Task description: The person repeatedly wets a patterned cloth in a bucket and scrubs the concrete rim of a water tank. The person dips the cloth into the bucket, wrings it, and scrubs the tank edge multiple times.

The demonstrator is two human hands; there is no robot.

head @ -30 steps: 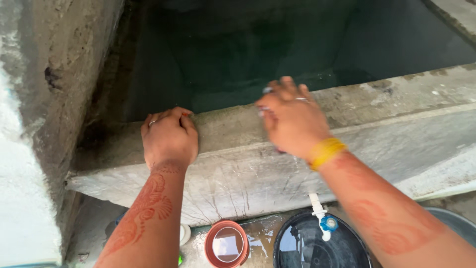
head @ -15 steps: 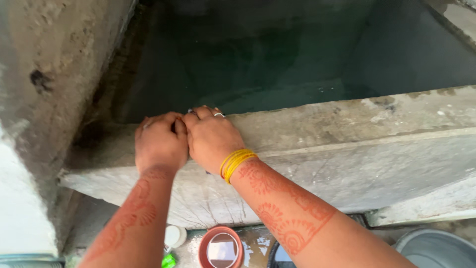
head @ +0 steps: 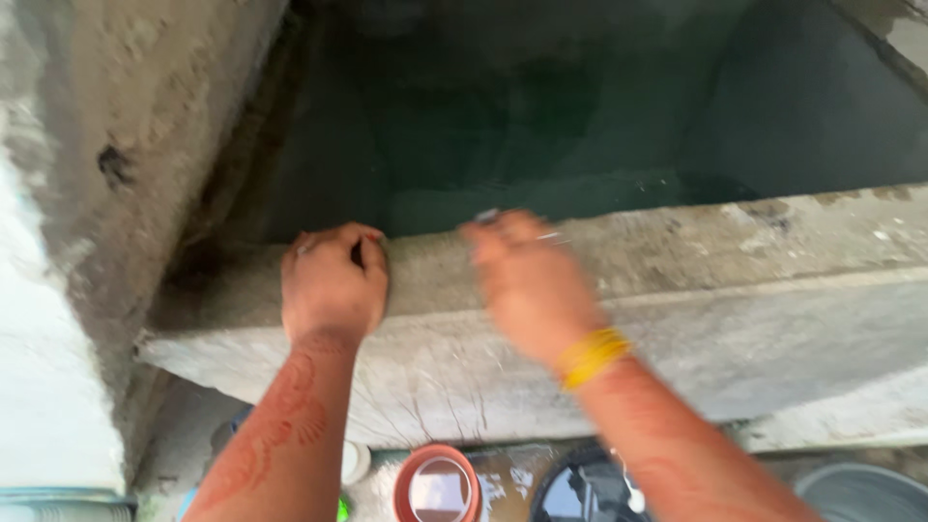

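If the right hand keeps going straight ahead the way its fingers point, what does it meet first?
Probably the dark water in the tank. The right hand, blurred, sits over the concrete rim with fingers pointing past its inner edge; depth is unclear.

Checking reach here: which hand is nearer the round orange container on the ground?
Left. The left hand rests on the concrete ledge almost above the orange container; the right hand lies further right.

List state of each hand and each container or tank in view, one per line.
left hand: resting on the tank wall, fingers curled, holding nothing visible
right hand: over the wall top, motion-blurred, fingers loosely bent, nothing visible in it
concrete tank: open-topped, dark water inside
tank wall: top edge chipped, front face cracked
red round container: open, on the ground below
dark bucket: partly hidden by right forearm
grey basin: cut off by the frame
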